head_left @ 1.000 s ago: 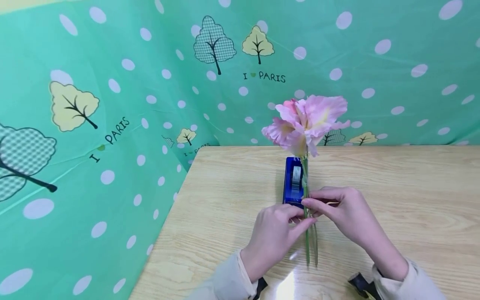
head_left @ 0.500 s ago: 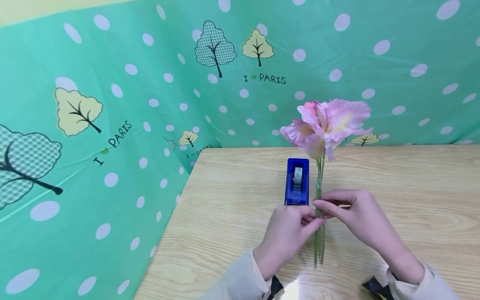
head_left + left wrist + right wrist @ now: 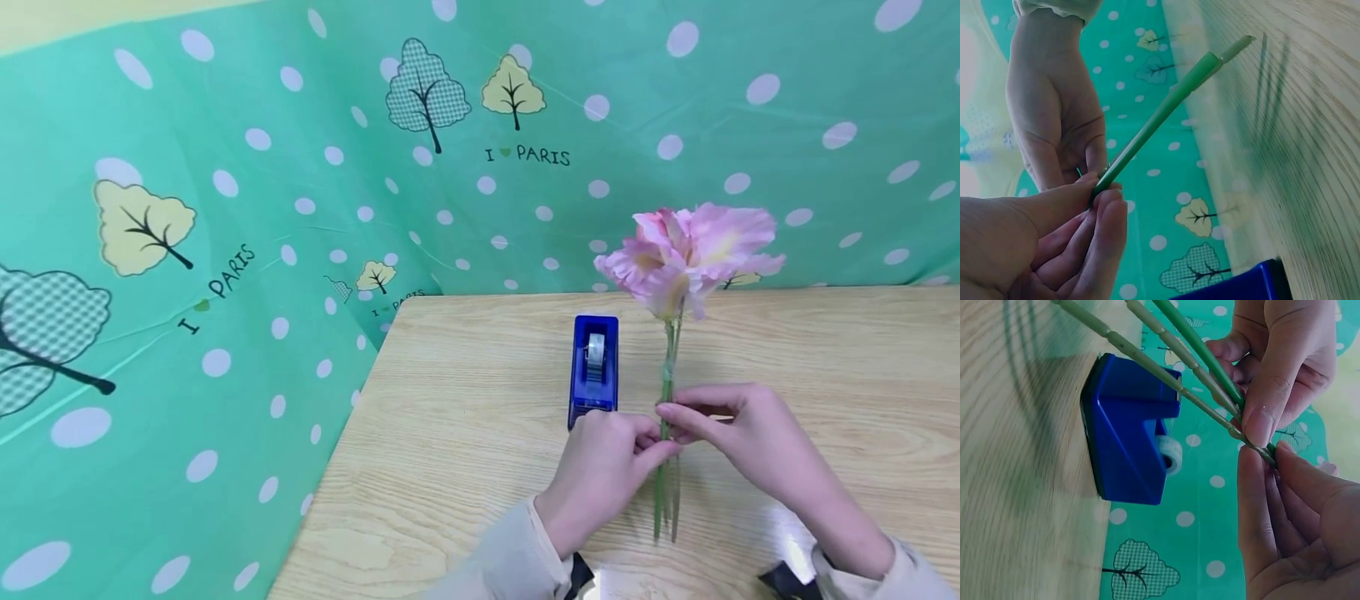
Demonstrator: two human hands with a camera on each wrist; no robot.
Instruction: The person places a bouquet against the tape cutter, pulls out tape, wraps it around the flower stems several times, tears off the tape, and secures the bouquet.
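Observation:
Pink flowers (image 3: 690, 254) with long green stems (image 3: 660, 500) are held upright in front of the person, bunched together. My left hand (image 3: 603, 467) pinches the stems from the left between thumb and fingers. Just above it, my right hand (image 3: 765, 437) pinches the same bundle from the right. In the right wrist view, several stems (image 3: 1207, 359), one smooth and others jointed, fan out below the fingertips. The left wrist view shows a cut stem end (image 3: 1207, 65) pointing toward the table. A pale wrap (image 3: 668, 369) shows around the stems above the hands.
A blue tape dispenser (image 3: 579, 367) with a roll of clear tape (image 3: 1172, 453) stands on the wooden table (image 3: 450, 392), left of the stems. A green tree-print curtain (image 3: 315, 183) hangs behind and along the left side. Black straps (image 3: 783, 579) are at the wrists.
Both hands have carried the flowers to the right, away from in front of the tape dispenser, which now shows fully beside the stems. The pinch on the stems looks the same.

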